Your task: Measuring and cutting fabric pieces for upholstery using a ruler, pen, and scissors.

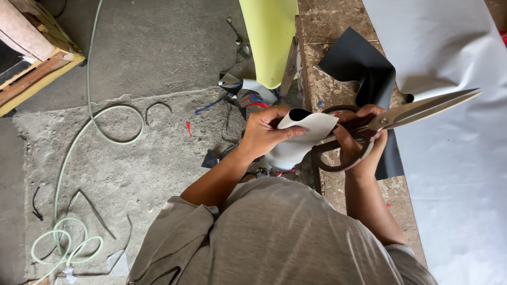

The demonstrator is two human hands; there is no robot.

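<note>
My left hand [264,132] pinches a curled white piece of fabric-backed sheet [306,132] in front of my chest. My right hand [362,142] grips the dark handles of large metal scissors [422,108], whose closed blades point right over the bench. The two hands are close together, with the white piece's right edge reaching the scissor handles. A dark grey sheet [364,66] lies curled on the bench just beyond the right hand.
A worn wooden bench [327,26] runs along the right, covered by a wide white sheet [454,158]. A pale green hose [79,137] loops over the concrete floor. Scraps lie below a yellow-green roll [269,37]. A wooden pallet [31,74] is at top left.
</note>
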